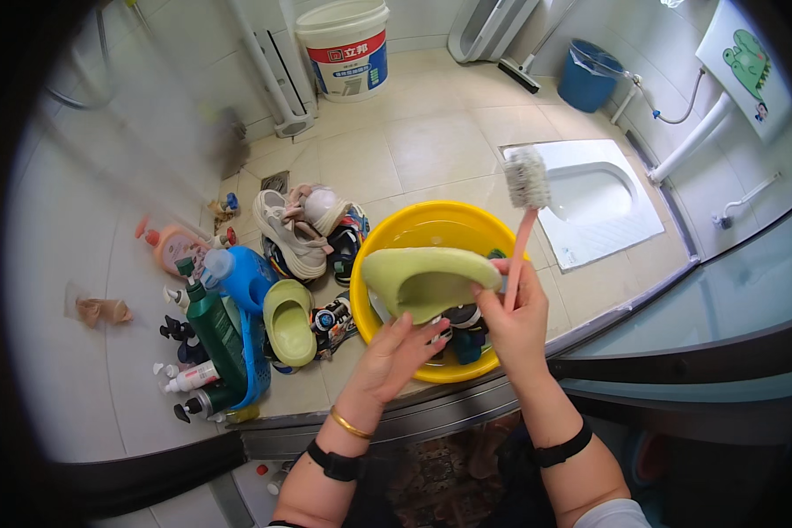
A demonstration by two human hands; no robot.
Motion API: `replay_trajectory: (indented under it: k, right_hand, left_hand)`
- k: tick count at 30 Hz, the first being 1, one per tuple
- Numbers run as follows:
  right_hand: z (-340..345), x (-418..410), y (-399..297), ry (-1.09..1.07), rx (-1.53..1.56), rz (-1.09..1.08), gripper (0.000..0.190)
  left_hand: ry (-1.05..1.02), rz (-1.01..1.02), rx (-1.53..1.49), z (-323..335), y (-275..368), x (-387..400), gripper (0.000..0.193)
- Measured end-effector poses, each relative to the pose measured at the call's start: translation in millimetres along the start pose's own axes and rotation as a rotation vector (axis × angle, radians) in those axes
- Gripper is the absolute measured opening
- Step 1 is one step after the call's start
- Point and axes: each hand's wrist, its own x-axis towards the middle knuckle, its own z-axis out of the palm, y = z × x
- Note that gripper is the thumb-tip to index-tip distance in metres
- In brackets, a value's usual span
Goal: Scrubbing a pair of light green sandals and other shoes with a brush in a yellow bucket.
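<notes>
Over a yellow plastic basin [435,212] of water, my right hand [518,310] grips a pale green slipper [435,261] by one end. The same hand holds the pink handle of a scrub brush [528,185], bristles upward. My left hand [396,353] is at the slipper's lower edge with fingers spread; whether it bears any of the weight, I cannot tell. Dark shoes [465,330] lie in the basin beneath. Left of the basin is another green slipper [290,323], beside sandals [333,319] and beige sneakers [294,234].
A blue basket [257,369] with bottles stands at the left. Behind are a white paint bucket [344,53], a floor squeegee [520,74] and a blue bin [587,79]. A squat toilet [600,198] lies to the right. A metal door track [303,426] crosses in front.
</notes>
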Motion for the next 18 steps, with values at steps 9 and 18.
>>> replay_trajectory:
  k: [9,18]
  right_hand:
    - [-16.9,8.5,3.5,-0.296,-0.121,0.001,0.026]
    - [-1.0,1.2,-0.1,-0.584,-0.144,0.030,0.031]
  left_hand:
    - [0.195,0.602,1.552,21.4,18.9,-11.7,0.073]
    - [0.111,0.313,1.352,35.8,26.1,-19.3,0.046]
